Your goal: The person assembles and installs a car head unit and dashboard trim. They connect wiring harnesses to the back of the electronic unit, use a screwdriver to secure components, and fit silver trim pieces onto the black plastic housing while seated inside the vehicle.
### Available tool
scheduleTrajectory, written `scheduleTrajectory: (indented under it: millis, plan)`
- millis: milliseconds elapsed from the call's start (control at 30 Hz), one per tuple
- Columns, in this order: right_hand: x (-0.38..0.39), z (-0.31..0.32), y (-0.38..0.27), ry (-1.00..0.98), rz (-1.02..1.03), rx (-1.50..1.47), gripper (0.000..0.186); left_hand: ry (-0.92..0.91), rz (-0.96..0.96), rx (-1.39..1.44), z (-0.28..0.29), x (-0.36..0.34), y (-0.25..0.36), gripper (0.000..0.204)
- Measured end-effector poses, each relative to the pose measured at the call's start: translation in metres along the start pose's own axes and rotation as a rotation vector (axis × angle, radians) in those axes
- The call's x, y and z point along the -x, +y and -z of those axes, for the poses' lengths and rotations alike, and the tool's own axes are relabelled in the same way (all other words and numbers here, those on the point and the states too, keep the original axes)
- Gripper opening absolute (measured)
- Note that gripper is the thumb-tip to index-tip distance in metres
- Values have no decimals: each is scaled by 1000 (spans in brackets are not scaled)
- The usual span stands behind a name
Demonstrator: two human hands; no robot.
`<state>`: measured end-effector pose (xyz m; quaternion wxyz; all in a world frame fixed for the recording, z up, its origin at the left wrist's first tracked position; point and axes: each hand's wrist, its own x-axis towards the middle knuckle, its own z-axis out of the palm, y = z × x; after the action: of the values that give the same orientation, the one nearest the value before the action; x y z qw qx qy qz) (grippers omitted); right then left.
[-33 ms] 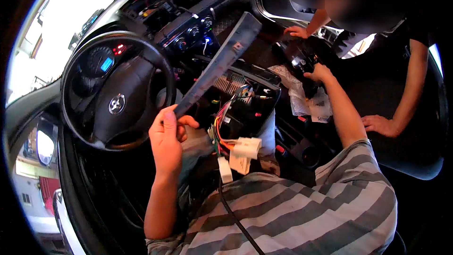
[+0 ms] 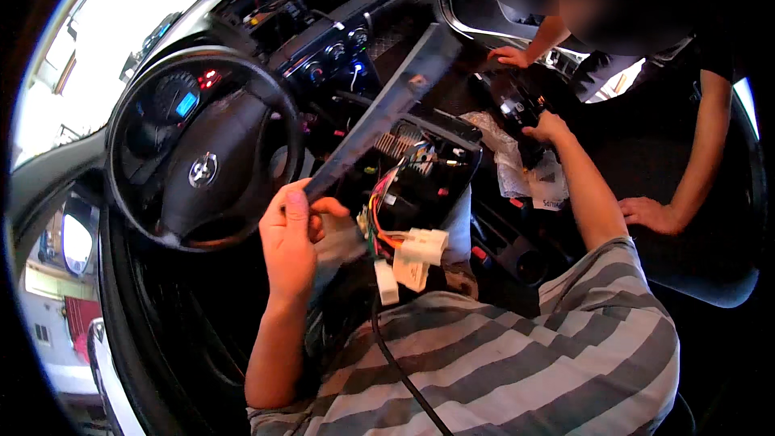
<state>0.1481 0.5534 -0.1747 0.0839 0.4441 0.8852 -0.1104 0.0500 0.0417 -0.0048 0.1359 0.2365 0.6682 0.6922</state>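
My left hand [image 2: 292,234] pinches the lower end of a long dark trim strip [image 2: 375,121], which slants up to the right in front of the steering wheel [image 2: 202,169]. Over on the right, my right hand [image 2: 550,131] is closed at the near side of a dark object with shiny parts [image 2: 517,105]; what its fingers hold is hidden. In my lap rests a black car unit [image 2: 424,202] with a finned metal side and a bundle of coloured wires [image 2: 378,210]. White plug connectors [image 2: 424,246] hang from those wires, and a black cable [image 2: 400,371] runs down across my striped shirt.
Another person's hand [image 2: 508,56] rests beyond the dark object, and their other hand [image 2: 648,215] lies on the passenger seat [image 2: 710,282]. Clear plastic wrap [image 2: 508,165] lies near my right hand. The dashboard [image 2: 282,8] is opened up behind the control knobs [image 2: 335,51].
The trim strip and my left hand have shifted slightly to the right. My right hand stays about where it was.
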Motion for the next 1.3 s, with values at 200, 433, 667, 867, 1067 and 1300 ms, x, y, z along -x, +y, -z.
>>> scheduleTrajectory:
  millis: [200, 433, 667, 867, 1067, 1300]
  plan:
    - [-16, -21, 16, 51, -83, 95, 50, -495, -378, -269, -21, 68, 29, 20]
    - [-9, -42, 50, -19, -260, -97, 54, -722, 136, -492, 3, 109, 75, 15]
    - [-16, -67, 84, 52, -409, -188, 67, -230, 216, -121, 50, 136, 91, 34]
    - [-43, -69, 82, 441, -100, -180, 69, 208, 120, -264, 87, 87, 62, 43]
    - [-124, -66, 59, 155, -51, -417, 86, 432, 248, -59, 104, 53, 32, 48]
    - [-121, -46, 39, 641, -317, -168, 82, 254, 151, 210, 113, 43, 4, 50]
